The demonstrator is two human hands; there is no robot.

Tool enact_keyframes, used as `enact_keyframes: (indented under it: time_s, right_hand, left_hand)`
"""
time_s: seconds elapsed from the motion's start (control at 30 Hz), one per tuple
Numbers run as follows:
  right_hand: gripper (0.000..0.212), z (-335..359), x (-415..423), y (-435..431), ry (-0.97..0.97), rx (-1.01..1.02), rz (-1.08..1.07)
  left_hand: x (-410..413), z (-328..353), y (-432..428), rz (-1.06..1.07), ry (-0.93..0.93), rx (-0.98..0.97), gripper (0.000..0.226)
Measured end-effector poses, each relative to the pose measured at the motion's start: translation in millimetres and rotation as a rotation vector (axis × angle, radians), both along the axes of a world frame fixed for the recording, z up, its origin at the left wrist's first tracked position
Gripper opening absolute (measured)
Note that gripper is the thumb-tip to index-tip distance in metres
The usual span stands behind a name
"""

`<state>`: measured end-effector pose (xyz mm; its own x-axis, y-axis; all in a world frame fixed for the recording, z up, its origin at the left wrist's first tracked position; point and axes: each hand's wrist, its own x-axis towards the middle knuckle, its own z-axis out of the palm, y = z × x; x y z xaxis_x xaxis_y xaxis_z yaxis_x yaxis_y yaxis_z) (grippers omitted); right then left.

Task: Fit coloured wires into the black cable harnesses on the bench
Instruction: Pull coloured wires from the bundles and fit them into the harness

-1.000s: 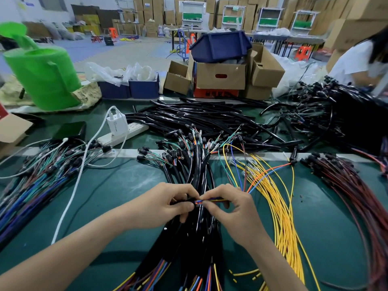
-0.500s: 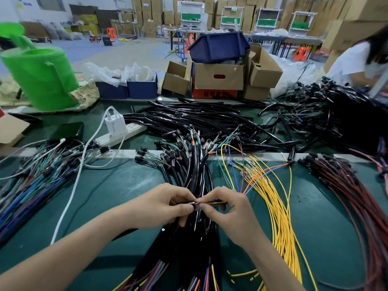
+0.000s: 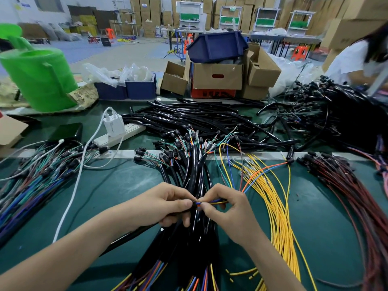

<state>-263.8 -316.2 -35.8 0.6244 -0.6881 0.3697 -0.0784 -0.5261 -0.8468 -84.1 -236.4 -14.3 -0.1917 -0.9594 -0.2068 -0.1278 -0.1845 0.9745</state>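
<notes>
Though hands have scarcely moved over last second, fitting judged still mid-insertion, not seated. Left hand (image 3: 168, 204) fingers (image 3: 184, 205) clamped on black harness end (image 3: 194, 203). Right hand (image 3: 228, 215) pinches coloured wires (image 3: 217, 201), feeding leftward, fingertips nearly touching left thumb. Both forearms low over bench (image 3: 126, 185), wrists angled inward.

1. One cam, worn on my head, wide-angle, looking fwd and down over the bench (image 3: 126, 185).
2. Nearest the lens: my forearms come in from the bottom edge. My left hand (image 3: 165, 203) and right hand (image 3: 228, 213) sit low-centre, meeting at a black harness (image 3: 194, 203) and coloured wires (image 3: 216, 201).
3. Mid-frame: the bench's far half w/ loose black cables (image 3: 199, 118).
4. Top: faces out across the workshop floor to the stacked cartons (image 3: 151, 9) at the back. Straight lines bend twd the frame edges.
</notes>
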Motion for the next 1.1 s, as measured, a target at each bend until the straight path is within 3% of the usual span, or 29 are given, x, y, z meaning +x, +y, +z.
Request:
enact_keyframes:
  time_s: [0.1, 0.27, 0.5, 0.83, 0.97, 1.07, 1.1]
  right_hand:
    - [0.009, 2, -1, 0, -0.002, -0.022, -0.01]
    - [0.004, 2, 0, 2, 0.083, -0.168, -0.006]
    - [0.005, -1, 1, 4, 0.079, -0.124, 0.015]
    - [0.021, -4, 3, 9, 0.181, -0.202, 0.072]
    - [0.021, -6, 4, 6, 0.303, -0.39, 0.037]
    - [0.003, -11, 2, -4, 0.429, -0.543, -0.039]
    - [0.013, -11, 3, -6, 0.443, -0.595, -0.075]
  left_hand:
    - [-1, 0, 0, 0.022, 0.065, 0.018, 0.025]
    - [-3, 2, -2, 0.017, -0.013, 0.067, 0.02]
    - [-3, 2, -4, 0.007, -0.078, 0.093, 0.023]
    - [-14, 4, -2, -0.034, -0.095, 0.108, 0.026]
    - [-8, 5, 5, 0.013, -0.053, 0.098, 0.026]
    - [-1, 5, 14, -0.01, -0.097, 0.088, 0.026]
    - [1, 5, 17, -0.022, -0.102, 0.091, 0.026]
